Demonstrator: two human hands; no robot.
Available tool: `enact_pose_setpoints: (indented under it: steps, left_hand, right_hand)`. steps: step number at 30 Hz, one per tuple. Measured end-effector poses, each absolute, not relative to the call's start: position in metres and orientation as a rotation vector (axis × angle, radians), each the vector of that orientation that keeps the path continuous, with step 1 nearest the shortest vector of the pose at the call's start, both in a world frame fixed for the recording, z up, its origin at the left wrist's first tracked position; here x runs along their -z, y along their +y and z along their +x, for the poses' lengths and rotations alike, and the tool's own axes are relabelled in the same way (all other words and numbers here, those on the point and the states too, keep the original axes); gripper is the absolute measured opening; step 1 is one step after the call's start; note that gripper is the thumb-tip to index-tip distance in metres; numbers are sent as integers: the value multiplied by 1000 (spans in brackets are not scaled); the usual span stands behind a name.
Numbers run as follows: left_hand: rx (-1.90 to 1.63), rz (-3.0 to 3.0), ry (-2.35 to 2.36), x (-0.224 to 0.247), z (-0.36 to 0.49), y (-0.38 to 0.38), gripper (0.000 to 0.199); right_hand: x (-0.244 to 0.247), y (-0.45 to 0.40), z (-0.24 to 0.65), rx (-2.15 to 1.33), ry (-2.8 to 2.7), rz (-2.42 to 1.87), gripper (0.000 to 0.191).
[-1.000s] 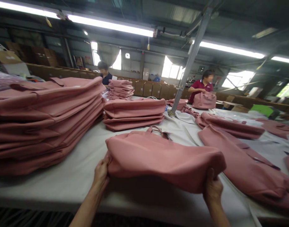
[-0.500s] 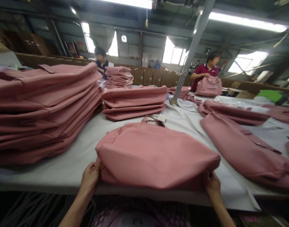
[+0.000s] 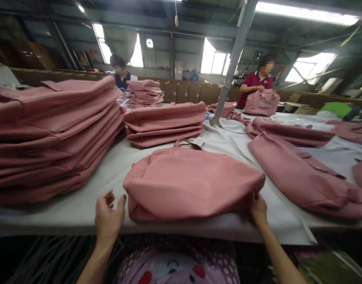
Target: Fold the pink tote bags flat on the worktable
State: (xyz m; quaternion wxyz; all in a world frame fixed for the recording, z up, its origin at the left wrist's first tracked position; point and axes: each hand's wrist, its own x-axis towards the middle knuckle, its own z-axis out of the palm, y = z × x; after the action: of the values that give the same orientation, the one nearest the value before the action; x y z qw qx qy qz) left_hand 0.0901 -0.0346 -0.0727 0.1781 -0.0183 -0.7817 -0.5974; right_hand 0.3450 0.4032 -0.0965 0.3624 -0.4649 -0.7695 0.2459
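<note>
A pink handbag (image 3: 195, 185) lies on its side in front of me, its base toward me and its handles (image 3: 188, 142) with a white tag (image 3: 198, 141) pointing away. Just left of the bag, my left hand (image 3: 109, 213) is apart from it, fingers spread and holding nothing. At the bag's right lower corner, my right hand (image 3: 257, 207) is closed on the pink material, with its fingertips partly hidden behind the corner.
A tall stack of pink bags (image 3: 50, 138) rises at the left, with a lower stack (image 3: 165, 122) behind. Another pink bag (image 3: 308, 181) lies at the right. A metal post (image 3: 232, 63) stands at the back. Two people work across the white-covered table (image 3: 65, 213).
My left hand has let go of the bag's left corner and opened beside it. The bag's near edge has shifted slightly away from the table's front edge. My right hand stays on its corner.
</note>
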Motion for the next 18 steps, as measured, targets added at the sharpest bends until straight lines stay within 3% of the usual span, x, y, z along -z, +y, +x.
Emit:
enact_pose_setpoints:
  steps: [2,4,8,12,14,18]
  left_hand:
    - [1486,-300,-2002,40,115,-29,69]
    - [1441,-718,-1950,12,137,-16,80]
    - [1218,-1396,-2244,-12,147,21,93]
    - [1461,-1529,-2456,-10,133,42,93]
    - [1443,-1581,-2477,-10,130,45,101]
    - [687,-1723,-2539,-14,137,46,103]
  right_hand:
    - [97,401,347,-651,-1985,-1209,82]
    - [92,397,352,-673,-1992,-1232,83]
    - [51,374,375,-530,-1893,-1142,90]
    - [-3,331,389,-53,-1997,-527,69]
    - [-17,316,381,110,-2236,-183,68]
    - [-20,319,346,289,-2648,75,64]
